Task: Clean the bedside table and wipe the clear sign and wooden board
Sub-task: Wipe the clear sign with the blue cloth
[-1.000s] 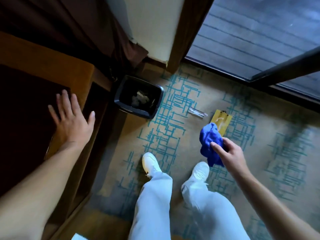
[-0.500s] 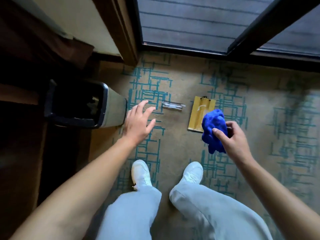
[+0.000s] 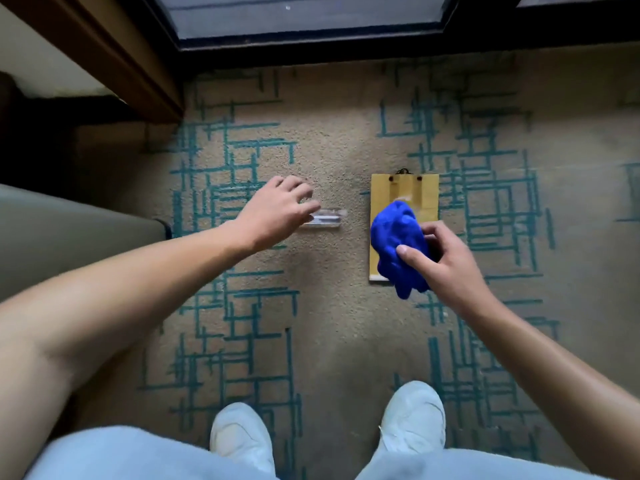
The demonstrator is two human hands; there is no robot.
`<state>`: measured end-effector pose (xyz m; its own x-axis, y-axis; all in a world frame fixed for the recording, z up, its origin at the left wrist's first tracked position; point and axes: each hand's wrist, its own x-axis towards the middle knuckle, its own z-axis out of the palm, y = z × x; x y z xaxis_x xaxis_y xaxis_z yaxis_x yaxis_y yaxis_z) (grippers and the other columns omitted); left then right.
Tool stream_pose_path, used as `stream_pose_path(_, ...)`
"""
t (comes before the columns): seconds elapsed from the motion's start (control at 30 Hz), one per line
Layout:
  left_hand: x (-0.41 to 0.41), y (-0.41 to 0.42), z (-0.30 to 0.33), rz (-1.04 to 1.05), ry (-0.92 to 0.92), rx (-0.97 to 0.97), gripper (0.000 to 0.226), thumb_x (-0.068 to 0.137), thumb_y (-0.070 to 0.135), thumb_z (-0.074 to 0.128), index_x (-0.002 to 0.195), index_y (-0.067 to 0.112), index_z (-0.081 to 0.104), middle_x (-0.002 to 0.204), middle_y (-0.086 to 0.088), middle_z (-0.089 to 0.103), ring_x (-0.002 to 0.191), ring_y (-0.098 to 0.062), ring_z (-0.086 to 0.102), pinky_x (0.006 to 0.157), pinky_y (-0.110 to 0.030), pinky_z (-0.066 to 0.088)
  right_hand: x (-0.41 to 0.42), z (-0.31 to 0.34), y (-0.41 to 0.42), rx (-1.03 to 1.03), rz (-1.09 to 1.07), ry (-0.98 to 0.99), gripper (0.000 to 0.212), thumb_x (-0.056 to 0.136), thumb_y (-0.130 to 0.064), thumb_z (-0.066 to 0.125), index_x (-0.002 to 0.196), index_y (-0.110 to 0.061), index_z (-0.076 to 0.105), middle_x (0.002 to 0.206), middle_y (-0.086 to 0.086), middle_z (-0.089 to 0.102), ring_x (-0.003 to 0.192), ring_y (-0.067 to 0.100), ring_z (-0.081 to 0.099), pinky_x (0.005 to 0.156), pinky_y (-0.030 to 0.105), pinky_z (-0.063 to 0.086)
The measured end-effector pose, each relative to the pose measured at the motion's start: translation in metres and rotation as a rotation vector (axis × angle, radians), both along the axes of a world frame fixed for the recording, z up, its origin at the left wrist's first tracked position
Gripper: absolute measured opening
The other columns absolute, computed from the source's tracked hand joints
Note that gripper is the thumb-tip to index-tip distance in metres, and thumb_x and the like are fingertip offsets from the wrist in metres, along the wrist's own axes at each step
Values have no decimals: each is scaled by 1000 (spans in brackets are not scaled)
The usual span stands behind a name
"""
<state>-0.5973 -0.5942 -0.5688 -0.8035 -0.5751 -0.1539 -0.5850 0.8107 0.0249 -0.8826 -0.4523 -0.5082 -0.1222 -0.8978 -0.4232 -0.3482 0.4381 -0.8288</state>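
A clear sign lies flat on the carpet, its left end hidden under my left hand. That hand hovers over it with fingers apart and holds nothing. To the right lies a yellow wooden board with a small black hanger at its far end. My right hand grips a bunched blue cloth above the board's near half, covering that part. The bedside table is out of view.
A beige bin wall stands at the left edge. A dark window frame runs along the far side, a wooden post at far left. My two white shoes stand on the patterned carpet near the bottom.
The view has swung from the bedside table down to the floor. My left hand moved off the table and out over the clear sign. The cloth came lower over the wooden board.
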Motion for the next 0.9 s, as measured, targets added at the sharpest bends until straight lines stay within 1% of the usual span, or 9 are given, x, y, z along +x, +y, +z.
stream_pose_path(0.1, -9, -10, 7, -22, 41, 15, 11, 90, 21, 70, 99, 17, 72, 83, -7, 67, 80, -31, 64, 64, -38, 51, 1, -12, 0, -9, -28, -16, 20, 87, -29, 76, 99, -21, 62, 86, 3, 74, 79, 28, 70, 68, 49, 57)
stream_pose_path(0.23, -14, -12, 23, 160, 85, 208, 17, 98, 24, 59, 99, 14, 72, 89, -5, 72, 83, -29, 69, 64, -40, 58, 4, -15, -3, -43, -93, -85, 20, 88, -25, 75, 103, -23, 62, 88, 0, 75, 77, 15, 70, 64, 31, 54)
stream_pose_path(0.33, -15, -4, 58, 412, 278, 442, 18, 98, 27, 62, 102, 15, 75, 90, 1, 75, 77, -15, 70, 70, -34, 58, 3, 4, -15, -95, -161, -126, 27, 92, -14, 73, 117, -16, 62, 90, 3, 73, 77, 8, 68, 67, 23, 53)
stream_pose_path(0.43, -24, 6, 110, 635, 510, 702, 13, 98, 20, 64, 106, 14, 73, 84, 2, 76, 68, -8, 73, 60, -21, 57, -5, 50, -30, -172, -184, -127, 37, 94, -13, 69, 129, -15, 59, 98, 11, 74, 83, 20, 72, 73, 34, 59)
stream_pose_path(0.53, -37, 10, 156, 685, 662, 864, 10, 99, 16, 63, 107, 13, 68, 88, -5, 76, 74, -20, 76, 60, -34, 62, -7, 96, -45, -263, -156, -38, 35, 93, -21, 69, 128, -22, 62, 97, 10, 74, 83, 32, 72, 67, 48, 62)
stream_pose_path(0.63, -50, 13, 188, 683, 760, 922, 6, 98, 15, 63, 103, 18, 65, 93, -8, 77, 76, -28, 76, 66, -47, 63, -6, 136, -62, -371, -106, 102, 32, 90, -28, 71, 122, -27, 65, 89, 6, 72, 76, 28, 69, 64, 49, 59)
stream_pose_path(0.7, -58, 17, 201, 681, 804, 930, 6, 98, 14, 63, 101, 19, 64, 92, -8, 77, 74, -28, 75, 67, -50, 62, -12, 156, -69, -436, -89, 184, 34, 89, -29, 72, 123, -27, 64, 88, 1, 70, 77, 19, 67, 72, 39, 59)
stream_pose_path(0.8, -72, 25, 214, 688, 881, 933, 6, 100, 10, 60, 104, 12, 63, 89, -9, 77, 73, -27, 76, 68, -54, 62, -20, 174, -77, -494, -104, 304, 44, 89, -32, 71, 131, -31, 59, 87, -12, 64, 76, -3, 62, 69, 8, 47)
stream_pose_path(0.9, -85, 31, 225, 676, 900, 892, 7, 100, 8, 58, 105, 7, 62, 88, -10, 77, 75, -29, 77, 68, -57, 62, -15, 173, -81, -488, -106, 386, 46, 90, -33, 68, 135, -31, 57, 92, -17, 65, 77, -5, 59, 74, 4, 41)
